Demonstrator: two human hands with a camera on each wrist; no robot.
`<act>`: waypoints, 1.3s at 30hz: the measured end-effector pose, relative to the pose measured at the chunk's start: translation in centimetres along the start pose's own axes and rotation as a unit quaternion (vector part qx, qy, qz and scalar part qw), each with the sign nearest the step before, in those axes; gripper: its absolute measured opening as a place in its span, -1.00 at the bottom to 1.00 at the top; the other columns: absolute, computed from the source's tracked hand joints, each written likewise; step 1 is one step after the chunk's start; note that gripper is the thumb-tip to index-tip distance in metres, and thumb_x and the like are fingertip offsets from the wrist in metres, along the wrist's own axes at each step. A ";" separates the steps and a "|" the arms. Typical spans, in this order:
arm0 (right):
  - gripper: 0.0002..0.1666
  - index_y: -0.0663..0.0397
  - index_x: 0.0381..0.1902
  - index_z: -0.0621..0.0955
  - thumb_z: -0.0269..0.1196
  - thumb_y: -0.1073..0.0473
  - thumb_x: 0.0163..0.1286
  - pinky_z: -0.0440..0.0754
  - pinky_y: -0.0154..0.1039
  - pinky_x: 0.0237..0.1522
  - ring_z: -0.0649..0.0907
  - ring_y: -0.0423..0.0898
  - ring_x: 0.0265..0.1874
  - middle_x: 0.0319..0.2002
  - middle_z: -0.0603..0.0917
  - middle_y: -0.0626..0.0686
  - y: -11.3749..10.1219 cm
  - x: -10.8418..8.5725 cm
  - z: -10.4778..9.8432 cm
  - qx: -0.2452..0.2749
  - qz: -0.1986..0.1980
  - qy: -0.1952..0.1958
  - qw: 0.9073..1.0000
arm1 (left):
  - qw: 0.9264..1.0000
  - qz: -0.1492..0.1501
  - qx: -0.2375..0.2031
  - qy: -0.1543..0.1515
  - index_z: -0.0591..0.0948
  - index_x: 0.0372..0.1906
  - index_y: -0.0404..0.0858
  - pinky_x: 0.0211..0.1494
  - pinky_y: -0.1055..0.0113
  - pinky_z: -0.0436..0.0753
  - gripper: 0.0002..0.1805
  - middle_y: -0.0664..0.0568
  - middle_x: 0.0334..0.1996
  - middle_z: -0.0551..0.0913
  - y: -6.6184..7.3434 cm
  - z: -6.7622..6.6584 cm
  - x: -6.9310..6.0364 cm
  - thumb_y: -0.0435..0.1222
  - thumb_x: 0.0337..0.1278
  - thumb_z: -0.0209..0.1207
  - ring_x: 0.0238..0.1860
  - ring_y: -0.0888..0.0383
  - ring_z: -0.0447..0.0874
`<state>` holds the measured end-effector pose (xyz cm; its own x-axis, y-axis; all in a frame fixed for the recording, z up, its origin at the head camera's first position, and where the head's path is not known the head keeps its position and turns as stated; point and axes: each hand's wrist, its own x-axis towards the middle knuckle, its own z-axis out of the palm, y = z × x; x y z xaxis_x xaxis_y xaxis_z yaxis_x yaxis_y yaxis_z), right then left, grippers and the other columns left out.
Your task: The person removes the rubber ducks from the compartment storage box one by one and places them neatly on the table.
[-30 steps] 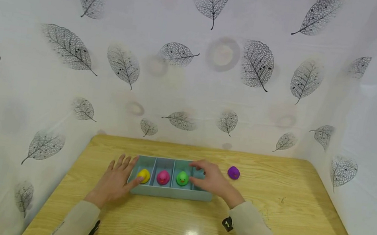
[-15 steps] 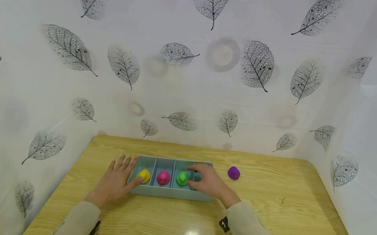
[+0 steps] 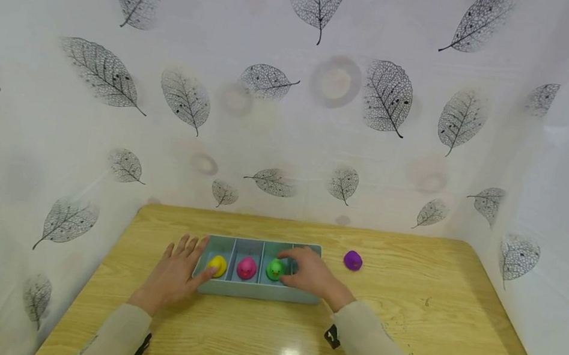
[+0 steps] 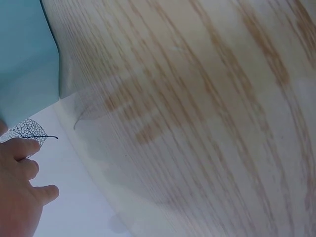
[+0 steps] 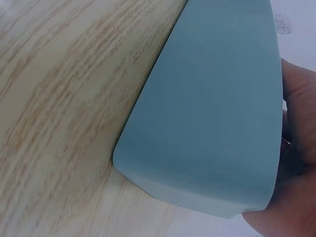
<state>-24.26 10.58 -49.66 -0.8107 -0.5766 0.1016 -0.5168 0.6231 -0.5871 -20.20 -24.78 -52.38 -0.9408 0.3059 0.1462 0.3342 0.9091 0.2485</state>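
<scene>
A long blue-grey tray (image 3: 257, 291) with side-by-side compartments lies on the table. From the left, it holds a yellow rubber duck (image 3: 218, 265), a pink rubber duck (image 3: 247, 268) and a green rubber duck (image 3: 274, 269), one to a compartment. My left hand (image 3: 172, 276) is spread at the tray's left end, its thumb reaching over the front corner by the yellow duck. Over the rightmost compartment is my right hand (image 3: 313, 274), index finger behind the green duck and thumb at its right side, with a gap between them. That hand hides most of the rightmost compartment.
A purple rubber duck (image 3: 353, 260) lies on the wooden table (image 3: 239, 341) to the right of the tray, beyond my right hand. Behind and at both sides hangs a white curtain (image 3: 291, 130) printed with leaves.
My right hand has moved left in small steps, bringing its finger and thumb closer about the green duck. The left hand, the tray and the ducks have stayed in place.
</scene>
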 end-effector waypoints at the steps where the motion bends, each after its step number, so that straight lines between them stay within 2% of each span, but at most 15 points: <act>1: -0.41 0.18 0.22 0.69 0.49 0.15 0.23 0.56 0.28 0.34 0.64 0.25 0.24 0.21 0.74 0.17 0.0 0.1 0.0 -0.005 0.001 0.001 1.000 | 1.000 0.000 -0.001 0.001 0.14 0.70 -0.24 0.59 -0.47 0.13 -0.09 -0.42 0.56 0.31 0.0 0.0 0.0 0.24 0.54 -0.01 0.64 -0.44 0.08; 9: -0.42 0.11 0.19 0.72 0.54 0.13 0.21 0.63 0.24 0.24 0.66 0.22 0.17 0.17 0.77 0.13 -0.2 0.4 0.3 -0.024 0.012 0.000 1.000 | 1.000 -0.005 -0.007 -0.006 0.11 0.70 -0.23 0.61 -0.46 0.09 -0.07 -0.41 0.57 0.28 0.0 0.0 0.0 0.26 0.54 -0.02 0.65 -0.43 0.05; 18: -0.41 0.12 0.19 0.72 0.57 0.14 0.18 0.61 0.23 0.24 0.66 0.22 0.13 0.16 0.78 0.13 -0.3 0.8 0.8 -0.023 0.020 -0.002 1.000 | 1.000 -0.007 -0.010 -0.007 0.11 0.71 -0.22 0.61 -0.46 0.08 -0.07 -0.41 0.58 0.28 0.0 0.1 0.0 0.27 0.54 -0.03 0.66 -0.42 0.03; 26: -0.41 0.10 0.18 0.72 0.58 0.12 0.19 0.59 0.24 0.25 0.65 0.21 0.13 0.17 0.77 0.12 -0.3 1.2 1.0 -0.043 0.021 -0.008 0.999 | 1.000 -0.004 -0.013 -0.001 0.12 0.70 -0.22 0.60 -0.46 0.10 -0.07 -0.41 0.57 0.30 0.0 0.1 0.0 0.26 0.54 -0.02 0.65 -0.42 0.06; 39: -0.44 0.13 0.18 0.72 0.55 0.17 0.21 0.58 0.22 0.24 0.65 0.19 0.11 0.18 0.76 0.14 -0.8 1.4 1.1 -0.024 0.033 -0.015 0.999 | 1.000 -0.007 -0.014 -0.002 0.11 0.71 -0.21 0.60 -0.46 0.11 -0.08 -0.41 0.56 0.31 0.0 0.1 0.0 0.25 0.54 -0.02 0.65 -0.42 0.07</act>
<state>-24.63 8.70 -49.93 -0.8348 -0.5490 0.0404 -0.4763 0.6836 -0.5530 -20.21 -24.71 -52.42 -0.9458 0.2937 0.1385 0.3217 0.9052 0.2777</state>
